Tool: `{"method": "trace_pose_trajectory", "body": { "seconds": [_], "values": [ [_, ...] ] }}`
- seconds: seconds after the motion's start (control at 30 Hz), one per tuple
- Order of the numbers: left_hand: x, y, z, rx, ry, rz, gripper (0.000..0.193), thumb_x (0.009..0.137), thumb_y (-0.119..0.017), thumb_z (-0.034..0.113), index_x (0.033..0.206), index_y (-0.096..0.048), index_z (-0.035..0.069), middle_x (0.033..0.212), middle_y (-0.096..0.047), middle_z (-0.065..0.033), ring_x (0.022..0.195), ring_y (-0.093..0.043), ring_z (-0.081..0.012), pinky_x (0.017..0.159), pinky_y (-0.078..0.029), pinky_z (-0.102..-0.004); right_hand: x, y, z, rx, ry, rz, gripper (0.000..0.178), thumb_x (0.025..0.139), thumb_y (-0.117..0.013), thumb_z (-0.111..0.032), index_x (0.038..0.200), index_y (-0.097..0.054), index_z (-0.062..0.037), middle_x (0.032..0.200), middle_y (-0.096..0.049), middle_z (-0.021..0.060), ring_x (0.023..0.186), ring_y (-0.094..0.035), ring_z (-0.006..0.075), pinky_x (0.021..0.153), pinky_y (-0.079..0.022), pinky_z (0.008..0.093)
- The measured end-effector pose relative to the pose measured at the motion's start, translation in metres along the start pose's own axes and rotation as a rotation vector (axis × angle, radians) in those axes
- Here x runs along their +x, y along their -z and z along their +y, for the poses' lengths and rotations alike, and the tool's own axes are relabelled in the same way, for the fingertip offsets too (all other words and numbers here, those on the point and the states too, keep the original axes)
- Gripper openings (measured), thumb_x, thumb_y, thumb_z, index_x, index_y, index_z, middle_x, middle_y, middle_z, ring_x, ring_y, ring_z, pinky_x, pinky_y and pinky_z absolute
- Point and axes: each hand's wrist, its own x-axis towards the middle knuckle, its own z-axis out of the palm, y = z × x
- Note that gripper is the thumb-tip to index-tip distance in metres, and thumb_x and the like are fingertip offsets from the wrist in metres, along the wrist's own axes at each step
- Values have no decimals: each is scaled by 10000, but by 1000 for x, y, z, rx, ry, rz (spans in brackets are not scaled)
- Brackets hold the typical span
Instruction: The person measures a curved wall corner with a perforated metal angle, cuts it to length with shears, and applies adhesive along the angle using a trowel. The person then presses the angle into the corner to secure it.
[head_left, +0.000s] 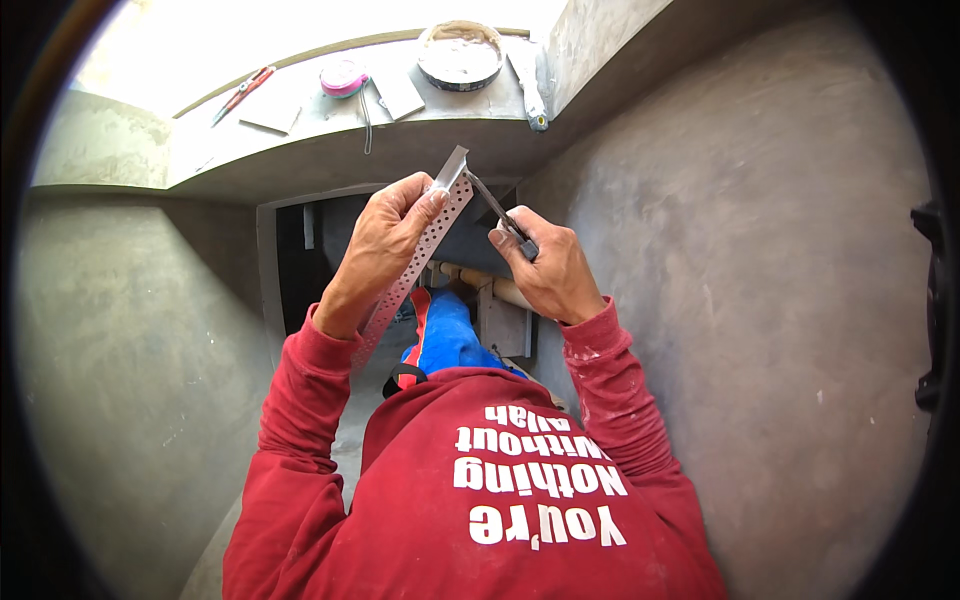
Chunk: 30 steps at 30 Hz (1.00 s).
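Note:
My left hand point(398, 220) is closed around a perforated metal corner bead point(425, 243), thumb on top near its upper end. The strip slants down past my left wrist, and its lower end is hidden by my sleeve. My right hand point(553, 262) grips a slim dark metal hand tool point(492, 203), which looks like snips; the fingers cover part of its handle. Its tip meets the edge of the bead just below the upper end. Both hands are raised in front of me, below the window ledge.
On the bright ledge point(300, 135) lie a red-handled tool point(243, 95), a pink round tape measure point(343, 78) with a cord, flat pale pieces point(400, 97), a tub of white paste point(460, 57) and a whitened scraper-like tool point(529, 92). Grey plastered walls point(720, 260) stand either side.

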Motion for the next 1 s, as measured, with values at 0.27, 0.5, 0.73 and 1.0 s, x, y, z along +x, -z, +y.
{"method": "trace_pose_trajectory", "body": {
  "seconds": [0.27, 0.5, 0.73, 1.0],
  "values": [
    [-2, -5, -5, 137, -69, 80, 276, 1049, -581, 239, 917, -604, -2, 702, -499, 5, 679, -409, -65, 597, -392, -264, -3, 6, 1, -68, 15, 8, 196, 962, -665, -210, 908, -602, -33, 647, -570, 183, 579, -562, 400, 566, -437, 442],
    [-2, -7, 0, 102, -64, 71, 283, 1054, -578, 241, 899, -597, 5, 696, -489, 16, 676, -410, -58, 587, -387, -267, -2, 5, 4, -51, 0, 8, 199, 960, -671, -211, 907, -603, -32, 639, -560, 178, 564, -555, 379, 562, -433, 437],
    [-3, 2, 5, 47, 18, -15, 278, 1059, -576, 252, 920, -612, 15, 716, -510, 32, 680, -410, -46, 587, -382, -254, 3, 20, 11, -81, -2, -52, 218, 955, -685, -220, 919, -608, -19, 661, -558, 174, 562, -505, 346, 567, -429, 418],
    [-1, 12, 4, 107, -47, -43, 288, 1047, -594, 242, 889, -580, 2, 710, -485, 18, 680, -399, -60, 584, -377, -270, 5, 44, 4, -170, 30, -137, 232, 922, -716, -231, 967, -635, -17, 760, -628, 212, 662, -600, 396, 624, -472, 438]
  ]
}}
